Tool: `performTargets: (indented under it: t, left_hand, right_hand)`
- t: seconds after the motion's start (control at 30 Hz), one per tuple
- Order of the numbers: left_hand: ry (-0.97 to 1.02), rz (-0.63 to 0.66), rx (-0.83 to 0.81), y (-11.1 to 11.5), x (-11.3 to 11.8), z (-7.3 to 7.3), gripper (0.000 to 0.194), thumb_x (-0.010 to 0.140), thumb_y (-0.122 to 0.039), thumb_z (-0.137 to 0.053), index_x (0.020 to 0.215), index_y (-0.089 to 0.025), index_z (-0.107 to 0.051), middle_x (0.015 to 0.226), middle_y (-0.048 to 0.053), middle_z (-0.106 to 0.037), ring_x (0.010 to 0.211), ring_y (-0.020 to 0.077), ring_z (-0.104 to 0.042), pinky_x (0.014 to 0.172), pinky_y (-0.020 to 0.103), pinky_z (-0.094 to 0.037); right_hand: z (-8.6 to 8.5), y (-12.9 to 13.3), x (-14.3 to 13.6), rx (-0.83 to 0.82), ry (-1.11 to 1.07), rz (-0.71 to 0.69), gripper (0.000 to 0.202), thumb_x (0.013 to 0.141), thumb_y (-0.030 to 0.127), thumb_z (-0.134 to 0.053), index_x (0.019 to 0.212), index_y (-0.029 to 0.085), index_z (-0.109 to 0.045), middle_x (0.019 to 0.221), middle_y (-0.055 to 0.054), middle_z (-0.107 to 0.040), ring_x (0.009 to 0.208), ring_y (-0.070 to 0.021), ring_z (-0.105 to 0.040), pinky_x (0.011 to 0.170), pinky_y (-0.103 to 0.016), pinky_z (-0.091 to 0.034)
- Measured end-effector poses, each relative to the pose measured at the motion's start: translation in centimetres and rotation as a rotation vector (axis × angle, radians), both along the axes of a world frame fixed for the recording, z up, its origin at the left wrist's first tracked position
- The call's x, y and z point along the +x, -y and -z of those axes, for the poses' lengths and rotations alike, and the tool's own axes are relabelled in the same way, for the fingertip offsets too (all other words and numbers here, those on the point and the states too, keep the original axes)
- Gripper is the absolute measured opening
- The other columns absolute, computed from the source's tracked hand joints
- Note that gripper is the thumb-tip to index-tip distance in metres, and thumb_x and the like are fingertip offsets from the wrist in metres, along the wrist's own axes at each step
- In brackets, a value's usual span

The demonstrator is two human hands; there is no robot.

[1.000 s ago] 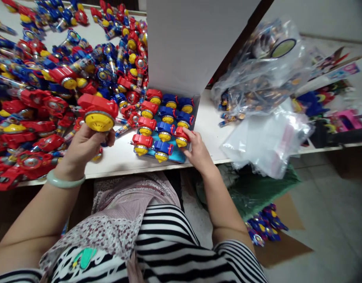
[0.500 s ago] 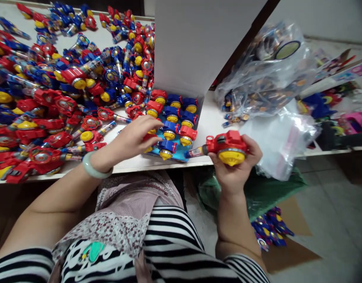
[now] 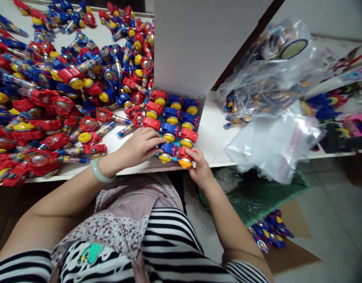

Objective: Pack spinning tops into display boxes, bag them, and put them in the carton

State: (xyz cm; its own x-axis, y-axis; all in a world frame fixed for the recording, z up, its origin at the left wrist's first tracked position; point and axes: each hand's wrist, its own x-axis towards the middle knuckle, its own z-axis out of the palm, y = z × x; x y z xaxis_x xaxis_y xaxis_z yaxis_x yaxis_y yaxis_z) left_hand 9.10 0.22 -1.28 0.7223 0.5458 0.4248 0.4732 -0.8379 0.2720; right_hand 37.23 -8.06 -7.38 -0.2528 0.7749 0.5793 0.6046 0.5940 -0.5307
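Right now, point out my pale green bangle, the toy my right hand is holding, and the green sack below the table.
Pale green bangle (image 3: 97,173), head view, front of the band.
Red-and-yellow toy (image 3: 183,152), head view, its red top.
Green sack (image 3: 266,199), head view, its side.

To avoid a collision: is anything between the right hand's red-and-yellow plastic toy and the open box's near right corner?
Nothing visible: the held toy is at that corner; the blue-and-yellow toy sits beside it, left.
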Motion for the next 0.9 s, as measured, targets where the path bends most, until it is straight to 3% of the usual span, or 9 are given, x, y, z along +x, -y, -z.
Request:
performTargets:
  t: [0.13,0.27,0.37,0.47,0.53,0.6,0.73,0.9]
  left_hand:
    - [0.025,-0.009,-0.005,0.2,0.4,0.1,0.030,0.100,-0.037,-0.054,0.120,-0.018,-0.066,0.105,0.011,-0.069,0.097,0.0239,-0.061,0.084,0.039,-0.047]
    - [0.186,0.023,-0.124,0.0,-0.8,-0.8,0.033,0.099,-0.038,-0.057,0.127,-0.021,-0.063,0.115,0.011,-0.068,0.106,0.0228,-0.062,0.091,0.040,-0.051]
    - [0.451,-0.232,-0.219,-1.5,-4.4,-1.2,0.028,0.097,-0.037,-0.060,0.120,-0.022,-0.065,0.114,0.007,-0.069,0.105,0.0187,-0.064,0.093,0.036,-0.052]
    - [0.563,-0.580,-0.318,-3.5,-9.1,0.1,0.025,0.095,-0.037,-0.061,0.109,-0.017,-0.068,0.103,0.004,-0.069,0.093,0.0151,-0.064,0.087,0.035,-0.053]
    - [0.449,-0.663,-0.380,-4.6,-11.4,1.7,0.028,0.093,-0.038,-0.061,0.106,-0.014,-0.068,0.099,0.004,-0.069,0.090,0.0151,-0.064,0.084,0.036,-0.053]
    - [0.253,-0.636,-0.401,-5.1,-12.3,3.3,0.028,0.091,-0.037,-0.062,0.104,-0.014,-0.069,0.101,0.006,-0.069,0.093,0.0180,-0.064,0.086,0.038,-0.053]
    - [-0.033,-0.587,-0.408,-4.9,-11.3,5.6,0.030,0.084,-0.027,-0.069,0.111,-0.014,-0.069,0.114,0.012,-0.068,0.108,0.0254,-0.063,0.098,0.041,-0.050]
    - [-0.375,-0.615,-0.473,-5.5,-9.7,6.3,0.039,0.087,-0.026,-0.068,0.122,-0.009,-0.063,0.121,0.019,-0.066,0.113,0.0303,-0.062,0.098,0.039,-0.049]
  right_hand:
    - [0.7,0.0,-0.5,-0.066,0.045,-0.012,0.068,0.088,0.007,-0.054,0.148,0.034,-0.039,0.121,-0.009,-0.058,0.109,-0.0228,-0.065,0.088,-0.041,-0.060]
    - [-1.0,1.0,0.5,-0.218,0.094,-0.036,0.072,0.091,0.020,-0.063,0.155,0.035,-0.032,0.136,-0.012,-0.054,0.125,-0.0264,-0.059,0.101,-0.048,-0.057]
    - [-2.2,1.9,2.6,-0.343,0.019,-0.040,0.086,0.086,0.033,-0.075,0.157,0.036,-0.028,0.148,-0.012,-0.050,0.134,-0.0285,-0.054,0.102,-0.050,-0.056]
    - [-1.9,2.2,4.2,-0.370,-0.183,0.110,0.072,0.089,0.031,-0.071,0.153,0.034,-0.038,0.139,-0.011,-0.059,0.125,-0.0264,-0.062,0.094,-0.047,-0.061]
    - [-1.3,2.1,4.2,-0.365,-0.281,0.213,0.054,0.093,0.028,-0.066,0.144,0.032,-0.051,0.125,-0.010,-0.067,0.112,-0.0240,-0.068,0.090,-0.045,-0.062]
    - [-0.8,1.9,3.5,-0.319,-0.318,0.227,0.045,0.094,0.027,-0.064,0.138,0.031,-0.057,0.118,-0.008,-0.068,0.105,-0.0223,-0.070,0.087,-0.043,-0.062]
    - [-1.0,1.1,1.4,-0.093,-0.142,0.153,0.054,0.085,0.031,-0.075,0.136,0.032,-0.059,0.130,-0.011,-0.057,0.120,-0.0286,-0.060,0.093,-0.050,-0.059]
    - [-2.0,0.0,0.4,-0.012,0.033,0.102,0.051,0.088,0.031,-0.072,0.137,0.035,-0.059,0.130,-0.012,-0.056,0.120,-0.0301,-0.058,0.094,-0.053,-0.056]
